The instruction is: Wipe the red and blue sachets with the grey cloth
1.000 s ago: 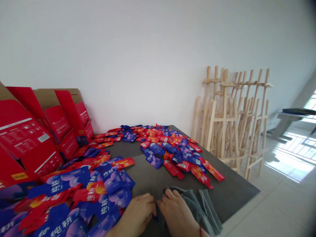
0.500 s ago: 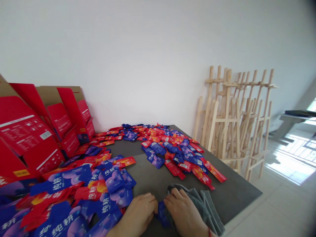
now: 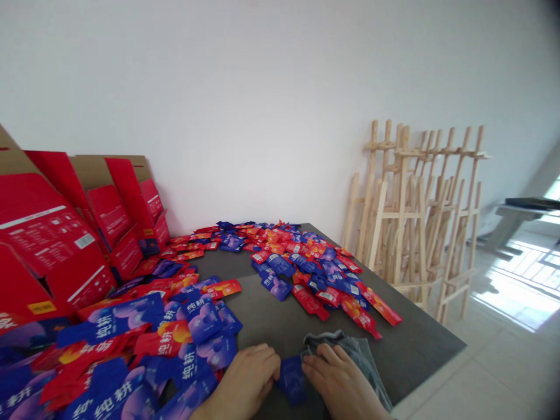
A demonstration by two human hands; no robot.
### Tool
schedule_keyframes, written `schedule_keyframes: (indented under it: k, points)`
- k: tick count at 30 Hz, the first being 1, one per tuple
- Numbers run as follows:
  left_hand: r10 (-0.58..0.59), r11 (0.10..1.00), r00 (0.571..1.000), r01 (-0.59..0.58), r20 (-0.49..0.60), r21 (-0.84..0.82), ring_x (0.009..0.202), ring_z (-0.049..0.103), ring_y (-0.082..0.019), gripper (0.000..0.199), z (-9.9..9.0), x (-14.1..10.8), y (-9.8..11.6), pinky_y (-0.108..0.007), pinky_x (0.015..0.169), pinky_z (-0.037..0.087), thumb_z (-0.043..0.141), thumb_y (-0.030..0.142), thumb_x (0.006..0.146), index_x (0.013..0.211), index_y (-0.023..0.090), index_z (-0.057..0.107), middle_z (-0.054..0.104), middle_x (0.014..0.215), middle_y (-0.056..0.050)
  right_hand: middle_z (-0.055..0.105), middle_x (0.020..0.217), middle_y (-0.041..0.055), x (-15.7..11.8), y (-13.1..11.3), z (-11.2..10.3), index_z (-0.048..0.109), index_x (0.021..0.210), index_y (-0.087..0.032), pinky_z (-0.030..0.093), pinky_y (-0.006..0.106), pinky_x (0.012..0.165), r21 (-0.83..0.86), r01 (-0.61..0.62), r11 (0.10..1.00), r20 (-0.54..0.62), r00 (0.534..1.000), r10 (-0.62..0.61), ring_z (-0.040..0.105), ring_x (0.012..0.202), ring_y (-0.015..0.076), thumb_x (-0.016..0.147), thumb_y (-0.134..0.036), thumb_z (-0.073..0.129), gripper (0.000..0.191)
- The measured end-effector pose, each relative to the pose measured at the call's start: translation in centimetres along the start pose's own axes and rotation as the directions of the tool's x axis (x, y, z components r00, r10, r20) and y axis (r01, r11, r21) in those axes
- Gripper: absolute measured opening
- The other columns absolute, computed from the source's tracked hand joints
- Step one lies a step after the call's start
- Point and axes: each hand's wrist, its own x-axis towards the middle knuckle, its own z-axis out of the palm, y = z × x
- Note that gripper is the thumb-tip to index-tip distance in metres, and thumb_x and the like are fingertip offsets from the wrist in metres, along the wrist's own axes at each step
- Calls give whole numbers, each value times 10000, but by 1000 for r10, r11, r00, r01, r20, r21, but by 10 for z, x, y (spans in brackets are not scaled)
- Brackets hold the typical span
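At the table's near edge, my left hand has its fingers closed on the left edge of a blue pouch. My right hand grips a bunched grey cloth, its fingers curled over the cloth at the pouch's right side. The pouch lies low between both hands, and its lower part is blurred. To the left of my left hand is a heap of blue pouches and red pouches, some overlapping. Fingertips of both hands are partly hidden.
Open red cardboard boxes stand along the left side. A second pile of red and blue pouches spreads over the back and right of the dark table. Wooden easels lean by the wall beyond the right edge.
My right hand and the cloth have shifted slightly right, showing more of the blue pouch. My left hand stays nearly in place.
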Motion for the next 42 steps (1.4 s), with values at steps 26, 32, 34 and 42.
schedule_keyframes:
  k: [26,32,34,42]
  points:
    - [-125,985,992,123,-11,-125,780,520,-133,224,-4,2,4,-225,675,338,435,-2,698,740,209,496,582,794,25,684,1073,-1,-47,42,16,651,1077,-234,364,340,824,-83,-310,947,-181,939,292,518,946,222,797,-95,523,337]
    - [-411,856,893,308,-185,-416,695,502,-150,193,-49,3,-7,-242,639,390,419,362,860,731,219,433,505,711,29,685,1069,-20,-47,52,22,660,1076,-256,362,330,827,-61,-372,926,-182,917,356,515,944,210,782,-83,531,364]
    - [-488,809,836,326,-251,-489,630,460,-142,279,-65,-2,-23,-240,595,395,421,463,830,686,227,382,430,643,51,686,1063,-18,-47,50,26,659,1076,-255,353,337,831,-62,-367,928,-208,914,347,514,948,214,781,-94,533,359]
    - [-735,558,670,510,-104,-655,444,412,-118,353,-65,-30,-78,-242,440,399,466,550,683,661,251,279,342,541,100,691,1035,-33,-48,51,30,658,1059,-269,336,337,835,-53,-354,934,-251,910,331,515,945,207,763,-85,525,373]
